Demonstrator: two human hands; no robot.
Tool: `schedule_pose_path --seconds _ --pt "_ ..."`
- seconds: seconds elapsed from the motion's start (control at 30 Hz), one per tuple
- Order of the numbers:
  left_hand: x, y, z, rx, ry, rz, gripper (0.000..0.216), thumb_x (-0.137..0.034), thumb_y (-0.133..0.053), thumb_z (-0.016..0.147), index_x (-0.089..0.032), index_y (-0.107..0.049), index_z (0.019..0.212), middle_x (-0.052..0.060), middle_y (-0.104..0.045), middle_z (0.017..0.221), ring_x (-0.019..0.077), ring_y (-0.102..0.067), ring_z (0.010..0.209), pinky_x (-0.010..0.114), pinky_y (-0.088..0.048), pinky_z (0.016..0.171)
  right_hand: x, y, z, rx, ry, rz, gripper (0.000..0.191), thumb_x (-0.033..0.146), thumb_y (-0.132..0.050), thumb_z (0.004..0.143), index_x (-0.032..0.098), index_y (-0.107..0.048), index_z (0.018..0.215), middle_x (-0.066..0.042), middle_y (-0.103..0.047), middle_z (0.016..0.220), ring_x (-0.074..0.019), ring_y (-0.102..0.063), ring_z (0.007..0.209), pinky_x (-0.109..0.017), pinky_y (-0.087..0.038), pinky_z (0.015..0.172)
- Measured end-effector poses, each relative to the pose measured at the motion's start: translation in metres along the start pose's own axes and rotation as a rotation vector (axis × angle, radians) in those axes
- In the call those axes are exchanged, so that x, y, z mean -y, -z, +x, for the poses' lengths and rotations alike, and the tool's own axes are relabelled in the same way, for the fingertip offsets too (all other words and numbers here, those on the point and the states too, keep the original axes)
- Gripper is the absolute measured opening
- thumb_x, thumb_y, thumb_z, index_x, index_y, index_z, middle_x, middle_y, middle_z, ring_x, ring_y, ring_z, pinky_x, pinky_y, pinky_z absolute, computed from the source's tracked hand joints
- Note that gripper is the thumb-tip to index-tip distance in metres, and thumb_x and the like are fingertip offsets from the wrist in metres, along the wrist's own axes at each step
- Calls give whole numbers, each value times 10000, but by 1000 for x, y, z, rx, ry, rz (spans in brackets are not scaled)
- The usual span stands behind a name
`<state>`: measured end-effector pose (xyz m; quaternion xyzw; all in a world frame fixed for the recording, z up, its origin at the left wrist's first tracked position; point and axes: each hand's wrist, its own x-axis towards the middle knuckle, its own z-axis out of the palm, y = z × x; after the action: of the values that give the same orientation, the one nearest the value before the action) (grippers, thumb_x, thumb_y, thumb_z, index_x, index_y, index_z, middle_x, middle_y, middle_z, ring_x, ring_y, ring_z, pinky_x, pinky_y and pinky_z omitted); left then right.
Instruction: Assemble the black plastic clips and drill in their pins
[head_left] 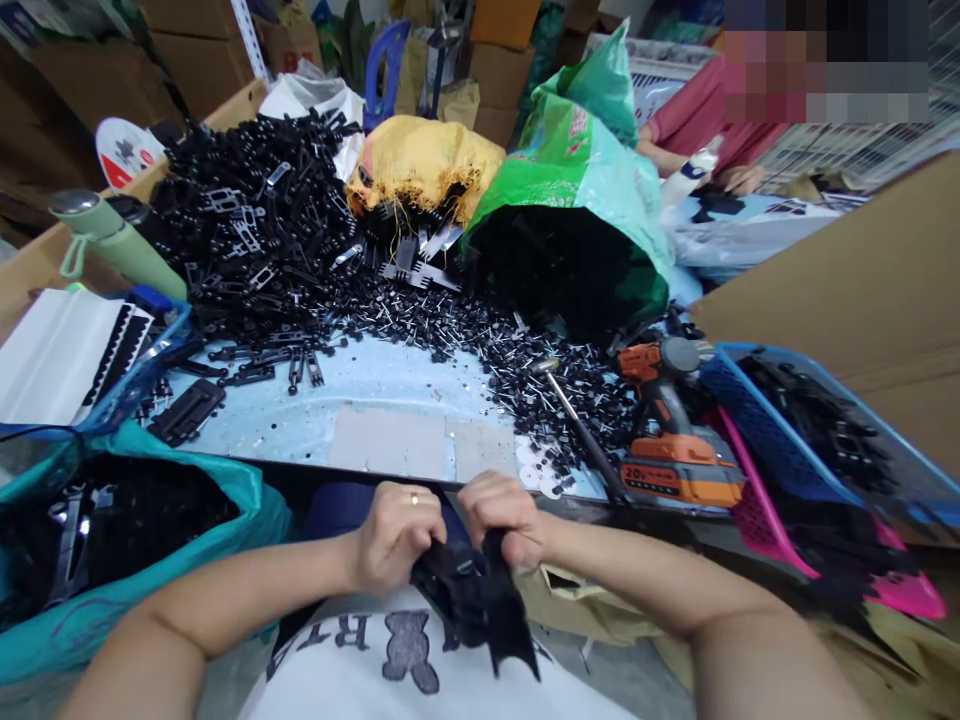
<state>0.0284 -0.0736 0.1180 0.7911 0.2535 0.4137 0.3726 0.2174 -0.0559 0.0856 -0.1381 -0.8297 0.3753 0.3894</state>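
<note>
My left hand [399, 535] and my right hand [502, 515] are both closed on a black plastic part [469, 600] held low over my lap, just in front of the table edge. A ring shows on a finger of my left hand. The part has a broad flat piece with a notched end that hangs toward my shirt; motion blur hides its finer detail. Beyond my hands lie two pale flat plates [388, 442] on the light blue table [300, 410]. A hammer [574, 410] rests to the right, its head among small black-headed pins [420, 320].
An orange cordless drill [679, 440] stands beside a blue basket [795, 420] and a pink basket [750, 530]. Black parts [247, 220] are heaped back left, near a green bottle [120, 245]. A green sack [570, 170] gapes open behind. Another person's hand [742, 180] shows at far right.
</note>
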Motion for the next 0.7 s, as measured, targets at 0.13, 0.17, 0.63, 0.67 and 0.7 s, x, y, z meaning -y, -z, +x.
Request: schedule_pose_path --seconds 0.13,0.17,0.63,0.67,0.7 --pt "15 -30 -1 -329 -8 91 705 -555 -2 885 -237 -631 854 91 -656 731 192 -629 700 355 -503 631 -48 -56 15 -473 -312 -257 494 570 -139 870 224 -479 777 -109 -528 754 -238 -521 724 -394 -446 650" --pt "29 -31 0 -360 -33 187 735 -568 16 876 -228 -630 962 107 -670 819 206 -639 788 365 -508 679 -65 -56 23 -531 -358 -326 454 513 -141 882 223 -487 834 -130 -542 849 -256 -526 819 -418 -447 711" --pt "203 55 119 -101 320 1117 478 -481 -437 859 -135 -508 1182 168 -563 1125 305 -493 1061 418 -391 871 -242 166 174 -33 -931 -1262 356 261 -464 857 71 -504 1156 -185 -559 1121 -287 -433 1063 -411 -319 891" --pt "205 67 124 -151 376 1132 431 -437 -443 862 -132 -513 1158 169 -561 1118 305 -494 1050 416 -397 860 -241 167 174 -20 -907 -1287 351 269 -484 846 65 -527 1128 -190 -554 1119 -290 -429 1065 -407 -318 888" --pt "207 82 127 -209 458 1149 391 -395 -448 860 -118 -524 1126 177 -564 1094 309 -501 1026 411 -409 832 -238 168 173 -10 -881 -1311 339 273 -506 829 59 -554 1088 -194 -551 1110 -292 -429 1063 -399 -323 880"
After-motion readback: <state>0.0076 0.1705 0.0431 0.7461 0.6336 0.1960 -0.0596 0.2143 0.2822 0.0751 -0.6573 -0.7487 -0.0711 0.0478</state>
